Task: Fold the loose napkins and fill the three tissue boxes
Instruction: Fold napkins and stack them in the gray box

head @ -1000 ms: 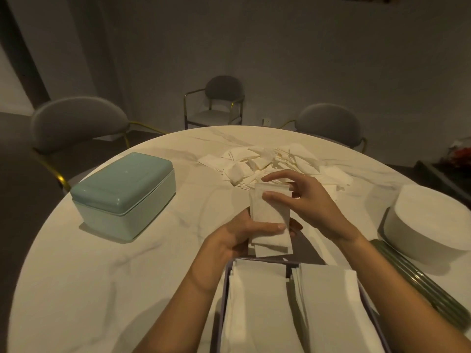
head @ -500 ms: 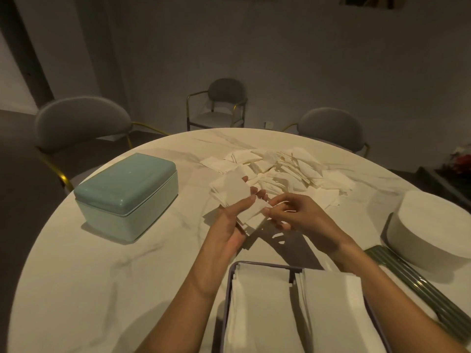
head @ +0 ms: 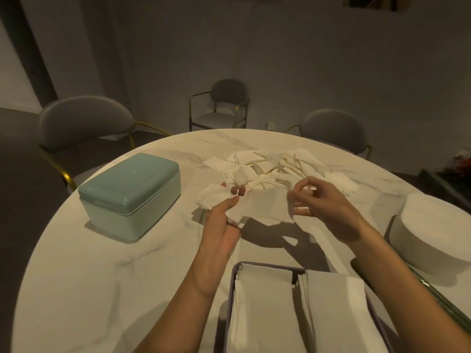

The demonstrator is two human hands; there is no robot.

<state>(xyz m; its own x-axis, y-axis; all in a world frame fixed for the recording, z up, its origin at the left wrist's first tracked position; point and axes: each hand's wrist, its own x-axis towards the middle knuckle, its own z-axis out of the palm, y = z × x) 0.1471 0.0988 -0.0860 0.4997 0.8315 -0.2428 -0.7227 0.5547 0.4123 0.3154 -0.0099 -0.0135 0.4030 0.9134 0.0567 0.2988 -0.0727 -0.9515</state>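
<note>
You're in the folding step: both of your hands are up over the table (head: 89, 263), spreading one napkin (head: 265, 208) between them. Your left hand (head: 221, 225) grips its left end, thumb on top and fingers curled underneath with the tips showing past the far edge. Your right hand (head: 323, 207) pinches the right edge between thumb and fingertips. The sheet hangs slightly slack above the marble, clear of the heap of loose napkins (head: 270, 166) that lies just beyond your hands.

The open box (head: 230, 296) nearest you already shows two rows of folded napkins side by side (how deep they sit can't be told from here). The teal box (head: 130, 192) to your left sits with its lid closed, well apart from the heap, and the round white box (head: 433, 233) is at your right; whether either holds anything is hidden.

By my reading, the next move calls for bringing the two pinched edges together evenly, pressing the crease flat, then laying the fold into the near box. Thin paper like this will likely skew or tear if you pull the ends apart too hard, so keep the tension light
</note>
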